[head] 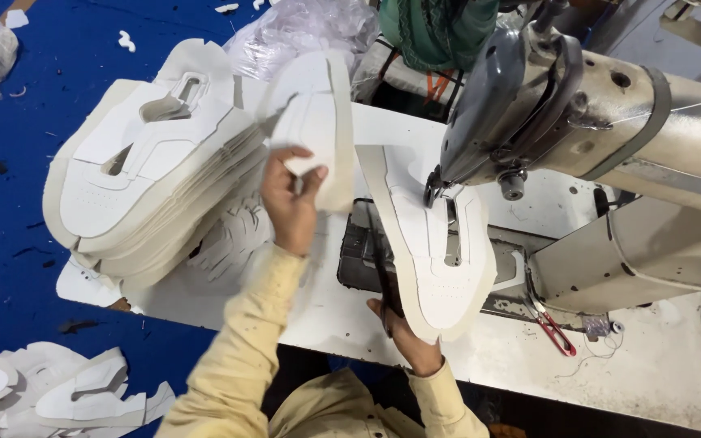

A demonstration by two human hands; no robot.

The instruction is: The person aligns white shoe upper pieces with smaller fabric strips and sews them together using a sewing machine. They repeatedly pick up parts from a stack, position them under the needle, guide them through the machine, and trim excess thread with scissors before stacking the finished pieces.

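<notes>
One white shoe-upper piece (pixel 440 259) is lain under the sewing machine (pixel 578 122) needle, steadied by the right hand (pixel 403 332) with its grip pressed on the edge, while another piece (pixel 314 122) is pinched in the left hand (pixel 290 203) beside a tall stack (pixel 148 170) on the surface (pixel 659 365), apparently left to be sewn

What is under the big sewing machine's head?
A flat white shoe piece lies under the sewing machine head, held by the right hand. The needle itself is hidden.

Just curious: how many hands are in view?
2. The left hand lifts a white shoe piece beside the stack; the right hand holds another under the sewing machine.
</notes>
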